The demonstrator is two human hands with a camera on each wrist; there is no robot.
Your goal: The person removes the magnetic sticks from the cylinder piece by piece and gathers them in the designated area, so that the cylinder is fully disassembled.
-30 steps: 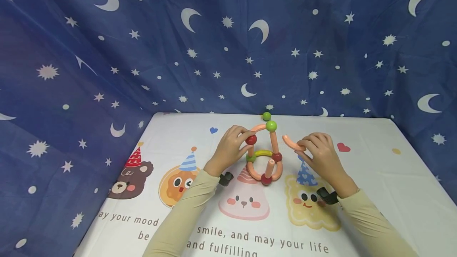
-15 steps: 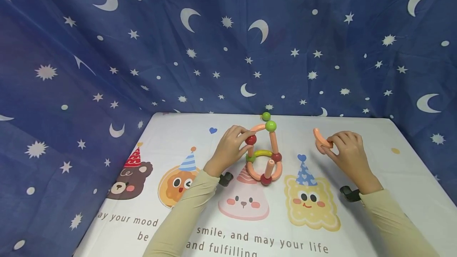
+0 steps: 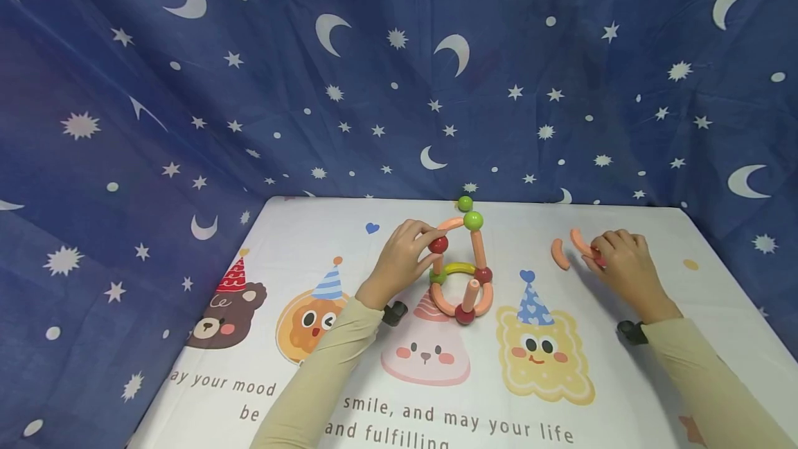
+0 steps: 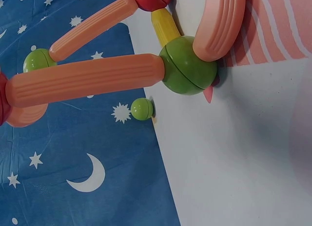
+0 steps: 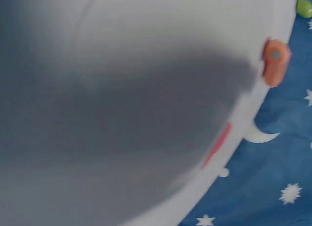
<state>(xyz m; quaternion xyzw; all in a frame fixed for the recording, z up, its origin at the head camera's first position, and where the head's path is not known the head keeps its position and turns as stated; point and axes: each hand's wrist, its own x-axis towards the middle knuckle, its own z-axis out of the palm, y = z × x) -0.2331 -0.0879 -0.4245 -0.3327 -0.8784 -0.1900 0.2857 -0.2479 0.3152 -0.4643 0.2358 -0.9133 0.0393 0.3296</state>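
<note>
A frame of plastic rods and balls stands mid-table. My left hand [image 3: 402, 255] pinches its red ball [image 3: 438, 244], on top of an orange upright rod [image 4: 87, 80] that rises from a green ball [image 4: 189, 65]. Another upright [image 3: 478, 249] carries a green ball [image 3: 474, 220], and a short one [image 3: 472, 294] stands bare-topped in a front red ball [image 3: 465, 314]. A yellow curved rod [image 3: 460, 267] closes the back of the base. To the right, my right hand [image 3: 626, 265] holds a curved orange rod [image 3: 581, 241] close over the cloth, beside a similar rod [image 3: 560, 253] lying there.
A loose green ball [image 3: 465, 203] sits at the table's back edge, behind the frame. The white cloth [image 3: 704, 296] has printed cartoon figures and lettering. A blue star-and-moon curtain [image 3: 386, 75] hangs behind and at the left.
My right hand has carried the curved orange rod away from the frame to the right, past the rod lying on the cloth. My left hand has stayed on the red ball.
</note>
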